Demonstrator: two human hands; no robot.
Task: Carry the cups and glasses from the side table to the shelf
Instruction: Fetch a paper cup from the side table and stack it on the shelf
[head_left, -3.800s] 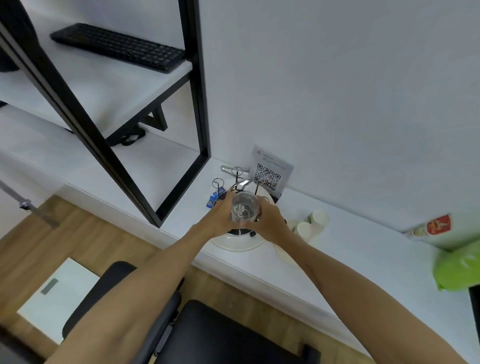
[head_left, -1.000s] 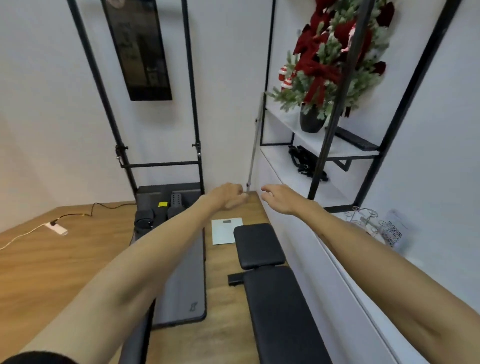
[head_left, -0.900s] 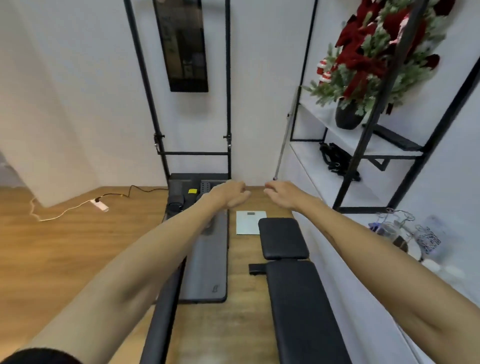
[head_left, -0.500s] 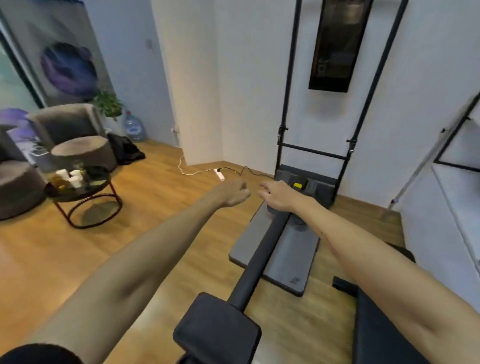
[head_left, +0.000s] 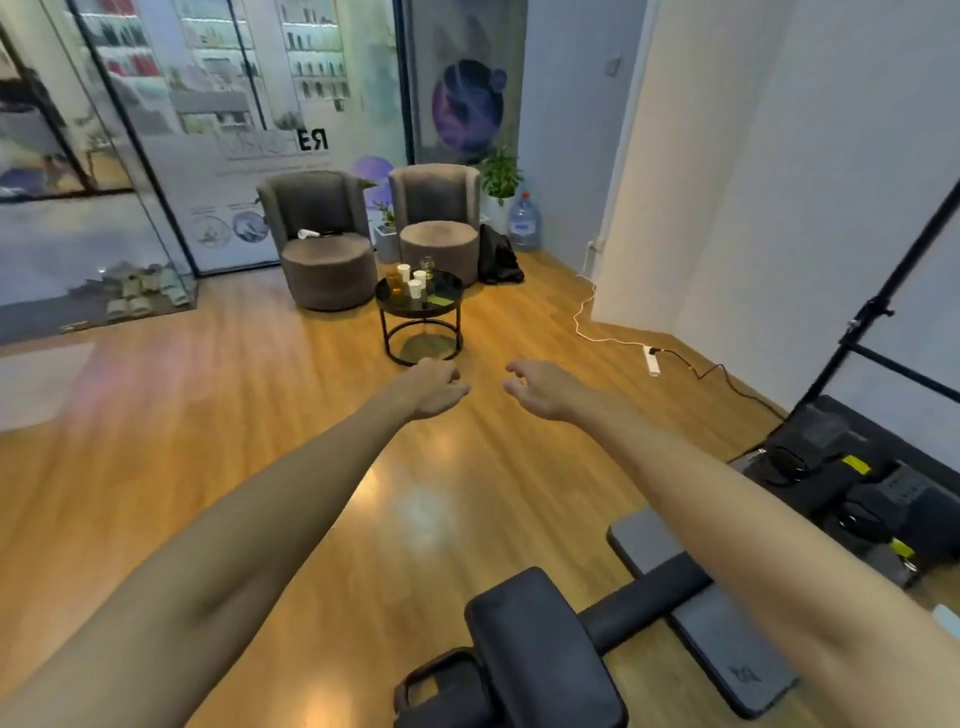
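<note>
- My left hand (head_left: 434, 387) and right hand (head_left: 540, 391) reach forward side by side, fingers loosely curled, holding nothing.
- Paper cups (head_left: 414, 281) and a glass (head_left: 427, 265) cluster on the round side table (head_left: 445, 300), well beyond both hands, between two armchairs (head_left: 324, 244).

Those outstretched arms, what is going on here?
A person is partway through carrying drinkware to a shelf. Both arms reach forward with nothing held: the left hand is loosely curled and the right hand hangs relaxed. Ahead, the round black side table carries white paper cups and a clear stemmed glass. It stands in front of two grey armchairs.
</note>
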